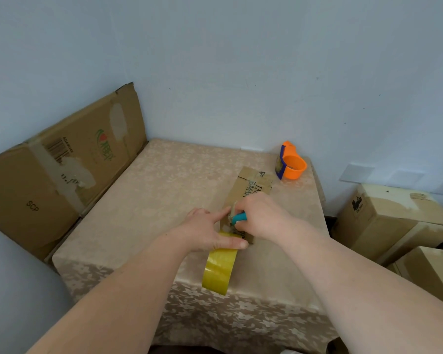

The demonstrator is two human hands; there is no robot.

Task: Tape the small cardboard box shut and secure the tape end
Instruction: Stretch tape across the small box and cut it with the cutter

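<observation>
- Cardboard: one small cardboard box lies on your bench.
- One yellow tape roll stands on edge, just nearer you than the box.
- Your left hand, fingers straight and spread, presses on the box's near end and the roll.
- Your right hand grips one teal-handled cutter over that same end.
- One orange dispenser sits just beyond the box.

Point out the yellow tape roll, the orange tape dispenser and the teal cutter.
yellow tape roll (219, 270): head view, on its outer band of tape.
orange tape dispenser (296, 173): head view, on its round ring's wall.
teal cutter (240, 217): head view, on its visible teal handle.
</observation>
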